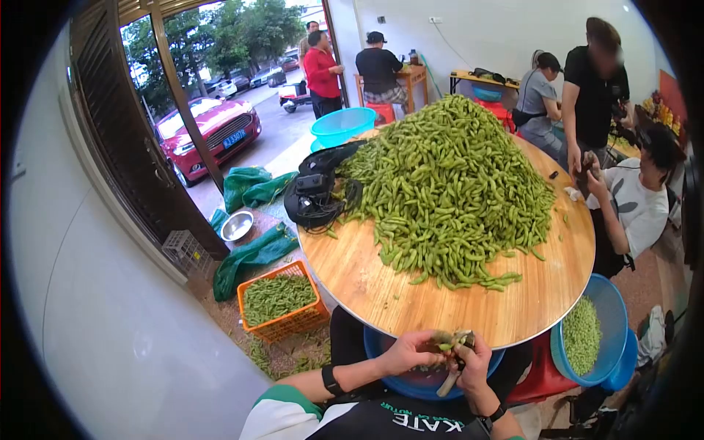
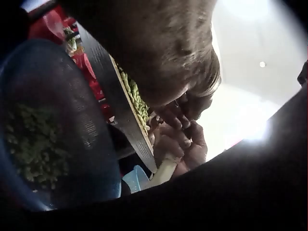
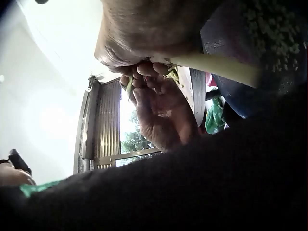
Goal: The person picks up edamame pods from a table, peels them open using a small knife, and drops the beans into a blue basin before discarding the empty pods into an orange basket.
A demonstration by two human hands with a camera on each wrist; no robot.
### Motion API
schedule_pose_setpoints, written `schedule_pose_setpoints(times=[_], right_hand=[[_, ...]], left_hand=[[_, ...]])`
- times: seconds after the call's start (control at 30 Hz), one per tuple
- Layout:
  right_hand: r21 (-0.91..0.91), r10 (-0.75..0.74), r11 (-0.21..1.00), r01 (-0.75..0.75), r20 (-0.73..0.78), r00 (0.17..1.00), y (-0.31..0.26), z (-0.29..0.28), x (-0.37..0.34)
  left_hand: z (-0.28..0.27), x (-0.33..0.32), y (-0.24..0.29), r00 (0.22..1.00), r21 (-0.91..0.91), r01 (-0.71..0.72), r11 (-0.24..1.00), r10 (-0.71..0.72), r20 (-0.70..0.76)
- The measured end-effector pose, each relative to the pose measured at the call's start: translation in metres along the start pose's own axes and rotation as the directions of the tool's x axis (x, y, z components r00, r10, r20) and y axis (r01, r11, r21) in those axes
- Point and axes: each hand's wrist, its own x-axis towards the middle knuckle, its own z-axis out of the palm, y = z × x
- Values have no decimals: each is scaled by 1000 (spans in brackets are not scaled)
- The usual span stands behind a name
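Close together, a person's two hands meet at the near edge of a round wooden bench [image 1: 352,290]. The left hand's [image 1: 407,353] fingers pinch a green pod [image 3: 129,87]; the right hand's [image 1: 475,361] fingers are curled round a pale rod [image 3: 214,67], whose free end slants downward. A blue basin [image 1: 375,347] sits below the bench's near edge.

A tall heap [image 1: 462,183] of pods covers the bench's middle and far part, while bare striped wood shows along its near side. Black gear [image 1: 315,187] lies at the bench's left rim.

Left of the bench, on the floor, are an orange crate [image 1: 293,324] of pods, green sacks [image 1: 249,187] and a metal bowl [image 1: 237,226]. Right of it, a blue basket [image 1: 614,312] holds pale green beans [image 1: 581,337].

Beyond the bench, a person in red [image 1: 325,73] stands near the doorway and another in black [image 1: 381,70] sits by a white wall [image 1: 499,37]. A red car [image 1: 213,139] is parked outside, past the slatted door [image 1: 125,132] to the bench's left.
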Motion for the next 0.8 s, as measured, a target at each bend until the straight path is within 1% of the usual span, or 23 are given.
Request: schedule_pose_setpoints(times=[0.03,0.1,0.13,0.17,0.2,0.23,0.27,0.3,0.33,0.37,0.4,0.43,0.5,0.57,0.6,0.63,0.67,0.7,0.73,0.77,0.8], right_hand=[[37,19,999,-20,26,999,3,-1,-1],[87,59,994,-63,48,997,3,2,-1],[68,67,995,-72,79,995,5,3,1],[45,93,994,-97,94,991,6,1,-3],[38,116,992,-119,74,990,6,-3,-6],[-322,-45,943,83,124,991,6,-9,-5],[-619,-152,738,269,237,960,8,-15,-6],[-701,-264,568,430,340,903,12,-20,-7],[-691,-220,587,422,366,904,1,-9,-12],[-759,-158,497,420,397,904,2,-16,-13],[-770,-167,460,442,413,895,0,-15,-15],[-787,-156,364,499,476,865,4,-22,-15],[-783,-181,399,477,443,878,6,-21,-17],[-739,-142,536,409,399,906,3,-22,-13],[-708,-6,664,239,315,949,-1,-22,-13],[-647,141,761,46,234,962,-6,-21,-11],[-551,204,832,-69,188,961,-10,-15,-14],[-443,255,881,-163,155,955,-15,-10,-11],[-394,301,894,-215,171,938,-16,-12,-8],[-335,343,903,-268,190,920,-13,-14,-11],[-286,322,923,-256,210,923,-12,-13,-12]], left_hand=[[0,-2,3,1000,13,-11,1000,10,22],[-5,-3,0,997,244,-52,968,65,-47],[-6,-2,-3,996,137,-63,988,71,-55],[-13,-1,-6,996,130,-64,989,71,-55],[-15,-2,-2,996,252,-31,967,50,-68],[-14,-4,-2,996,357,16,934,16,-88],[-14,-5,-3,995,350,-21,937,54,-87],[-15,-6,-4,993,322,-13,947,49,-104],[-11,-7,-2,984,236,-18,972,59,-168],[-6,-10,14,983,293,39,955,15,-181],[-8,-10,17,983,305,66,950,-10,-182],[-9,-8,11,975,220,52,974,-3,-220],[-12,-6,7,969,145,124,982,-88,-230],[-6,-4,11,949,261,230,938,-156,-274],[0,-1,13,943,255,233,938,-154,-294],[-1,3,10,930,220,272,937,-198,-309],[1,5,12,934,200,268,942,-203,-294],[4,7,14,935,233,269,935,-195,-295],[2,8,13,934,263,289,921,-210,-290],[2,9,11,934,249,273,929,-195,-298],[2,11,10,947,207,218,954,-156,-281]])
